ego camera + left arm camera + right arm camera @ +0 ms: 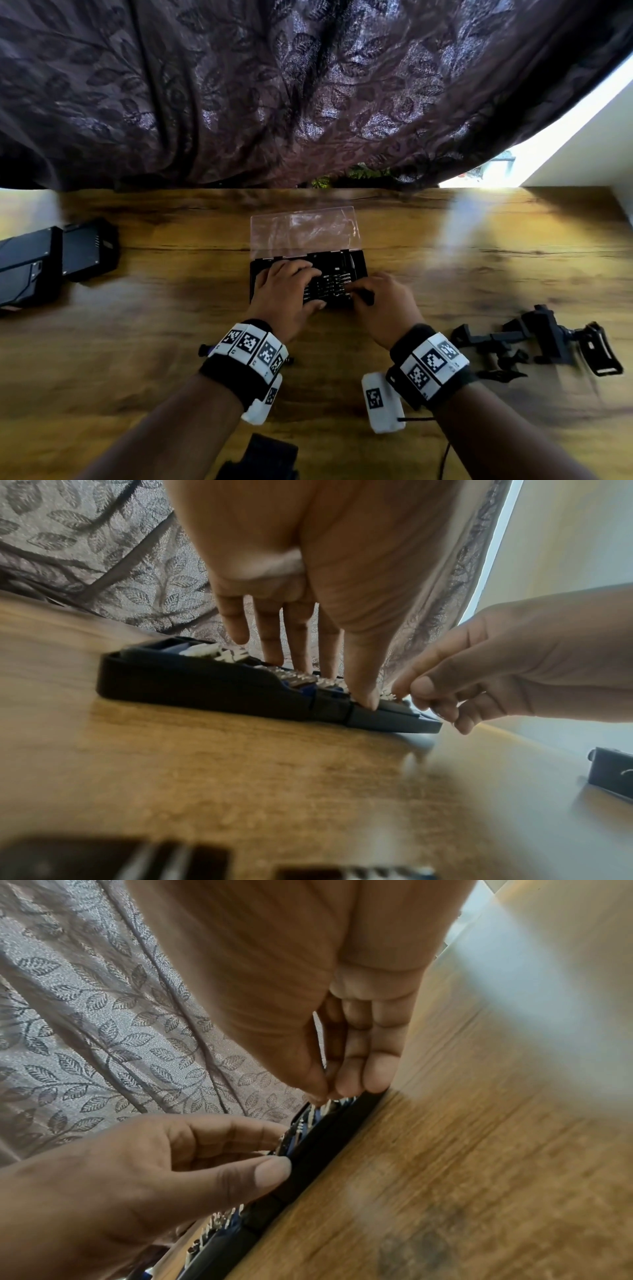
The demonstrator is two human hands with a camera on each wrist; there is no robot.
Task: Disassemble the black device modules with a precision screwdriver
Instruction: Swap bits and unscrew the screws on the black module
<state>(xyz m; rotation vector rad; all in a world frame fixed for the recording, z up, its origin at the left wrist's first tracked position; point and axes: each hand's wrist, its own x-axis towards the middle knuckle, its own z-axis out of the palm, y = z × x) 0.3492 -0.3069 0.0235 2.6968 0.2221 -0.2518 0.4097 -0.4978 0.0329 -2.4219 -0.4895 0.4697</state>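
Both hands are over the open screwdriver kit case (358, 265) at the middle of the tabletop (171, 342).

Left hand (286, 291): palm down, fingers extended and spread, fingertips (274, 653) resting on the rows of bits (294, 677); thumb (365, 696) pressed on the near rim of the case. It grips nothing.

Right hand (383, 301): at the right end of the case, fingers curled, thumb (308, 1080) and fingertips brought together just above the bits. A dark, slim item shows at the fingers in the head view; the blur does not allow saying what it is, nor whether the hand actually holds it.

Case: black tray, clear lid (303, 233) standing open on the far side. It holds rows of metal bits in blue-and-black slots; individual bits cannot be told apart.

Black device modules (51, 263): two flat units side by side at the far left of the tabletop, well apart from both hands.

Near right: a black clamp-style mount assembly (534, 342) lying on the tabletop.

Behind the tabletop: a dark leaf-patterned curtain (308, 85).
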